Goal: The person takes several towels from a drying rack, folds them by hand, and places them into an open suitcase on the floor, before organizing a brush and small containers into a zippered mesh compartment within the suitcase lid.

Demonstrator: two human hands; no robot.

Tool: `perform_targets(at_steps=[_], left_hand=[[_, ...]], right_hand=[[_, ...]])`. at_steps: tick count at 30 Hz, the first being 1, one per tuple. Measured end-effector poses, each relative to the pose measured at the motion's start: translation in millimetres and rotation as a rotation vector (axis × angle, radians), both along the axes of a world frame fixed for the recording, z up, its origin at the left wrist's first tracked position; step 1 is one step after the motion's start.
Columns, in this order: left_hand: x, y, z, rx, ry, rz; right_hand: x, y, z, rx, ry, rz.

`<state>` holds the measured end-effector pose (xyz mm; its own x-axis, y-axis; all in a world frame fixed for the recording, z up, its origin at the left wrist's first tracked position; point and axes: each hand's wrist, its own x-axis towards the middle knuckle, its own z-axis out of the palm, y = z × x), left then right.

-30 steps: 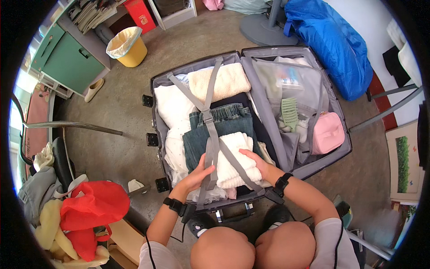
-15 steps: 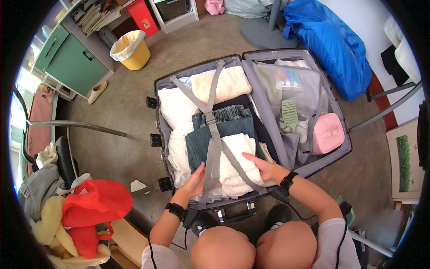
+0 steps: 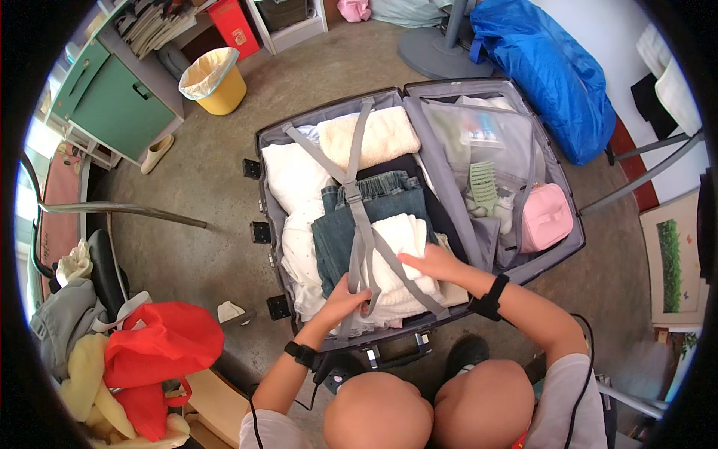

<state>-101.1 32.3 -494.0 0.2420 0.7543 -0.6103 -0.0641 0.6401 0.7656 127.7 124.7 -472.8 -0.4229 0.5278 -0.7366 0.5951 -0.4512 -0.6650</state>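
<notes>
An open suitcase (image 3: 262, 161) lies on the floor before me, its left half packed with clothes under crossed grey straps (image 3: 360, 224). My left hand (image 3: 348, 301) is closed on the lower part of a strap, close to the near edge. My right hand (image 3: 434, 262) rests on a folded white towel (image 3: 400, 238), its fingers stretched across the cloth beside the diagonal strap. Folded jeans (image 3: 333, 239) lie just beyond the towel. A cream towel (image 3: 381, 138) is at the far end, with white clothing (image 3: 292, 176) along the left side.
The suitcase's right half holds a mesh pocket, a green comb-like item (image 3: 483, 185) and a pink pouch (image 3: 546, 217). A yellow bin (image 3: 224, 96), a blue bag (image 3: 546, 82) and a metal chair leg (image 3: 142, 213) stand around it. A red bag (image 3: 161, 340) lies at lower left.
My left hand has moved right and taken hold of the strap, which now bows into a loop. My right hand has shifted slightly up and left on the towel.
</notes>
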Motion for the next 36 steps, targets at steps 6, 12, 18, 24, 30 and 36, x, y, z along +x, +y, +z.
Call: perform_targets(at_steps=[6, 12, 18, 24, 30, 36], left_hand=[[15, 1, -5, 0.061, 0.252, 0.077], [6, -4, -3, 0.070, 0.236, 0.086], [-6, -14, 12, 0.119, 0.035, 0.065], [0, -10, 6, 0.142, -0.150, 0.044], [-24, 8, -12, 0.378, 0.393, 0.016], [-13, 35, 4, 0.085, -0.205, 0.148]], right_hand=[[-5, -8, 20, 1.418, -0.336, 0.452], [-29, -47, 17, 1.458, -0.121, 0.758], [-27, -41, 16, 1.276, 0.006, 0.862], [-40, -51, 4, 1.253, -0.096, 0.953], [-21, -26, 10, 1.032, 0.234, 0.770], [7, -20, -11, 0.826, 0.152, -0.336]])
